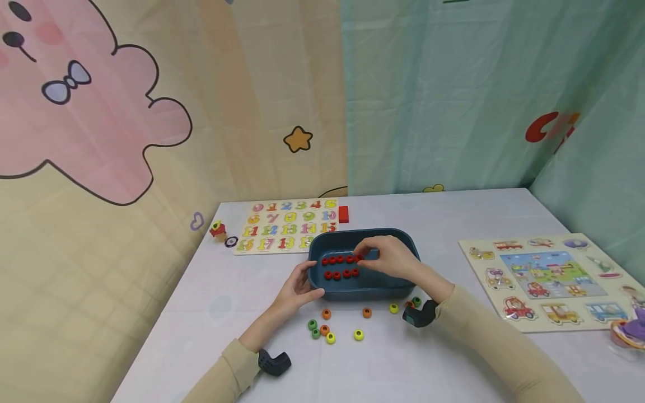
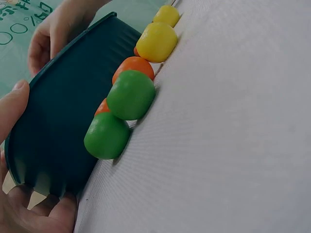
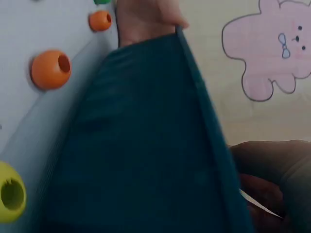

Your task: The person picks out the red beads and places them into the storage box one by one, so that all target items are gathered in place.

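A dark teal plastic bin stands on the white table. Inside it, red beads lie in two rows. My left hand grips the bin's left end; the left wrist view shows the thumb by the rim and fingers curled against the wall. My right hand reaches over the bin, its fingertips pinching a red bead at the right end of the back row. That bead is partly covered by the fingers, and the bin wall hides it in the right wrist view.
Before the bin lie loose orange beads, green beads and yellow beads. A number puzzle board sits behind left, a red block beside it. At right lies a vehicle puzzle board with a purple toy near its corner.
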Action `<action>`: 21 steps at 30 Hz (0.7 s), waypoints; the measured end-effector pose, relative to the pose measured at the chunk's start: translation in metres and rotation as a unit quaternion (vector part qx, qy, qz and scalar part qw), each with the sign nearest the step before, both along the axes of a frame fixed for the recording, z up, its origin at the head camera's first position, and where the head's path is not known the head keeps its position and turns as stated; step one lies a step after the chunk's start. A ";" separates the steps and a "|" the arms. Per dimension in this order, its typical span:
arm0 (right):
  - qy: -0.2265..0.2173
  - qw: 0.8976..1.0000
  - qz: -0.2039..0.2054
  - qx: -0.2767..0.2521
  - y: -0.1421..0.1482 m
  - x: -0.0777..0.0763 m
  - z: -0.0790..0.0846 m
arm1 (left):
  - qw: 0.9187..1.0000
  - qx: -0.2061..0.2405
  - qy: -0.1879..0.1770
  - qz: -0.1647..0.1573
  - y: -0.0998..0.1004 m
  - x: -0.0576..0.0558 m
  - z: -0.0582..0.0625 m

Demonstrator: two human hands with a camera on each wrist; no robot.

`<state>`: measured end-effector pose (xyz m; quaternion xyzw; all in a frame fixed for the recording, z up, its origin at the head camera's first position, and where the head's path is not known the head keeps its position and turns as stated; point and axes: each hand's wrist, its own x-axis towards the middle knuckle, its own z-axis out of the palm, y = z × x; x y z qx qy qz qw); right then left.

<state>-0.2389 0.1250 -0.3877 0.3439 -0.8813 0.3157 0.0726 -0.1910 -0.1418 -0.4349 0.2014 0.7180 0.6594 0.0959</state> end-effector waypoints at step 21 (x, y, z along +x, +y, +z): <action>-0.109 0.992 0.007 0.065 0.015 -0.027 -0.022 | 1.000 -0.007 0.006 0.001 0.002 -0.002 -0.001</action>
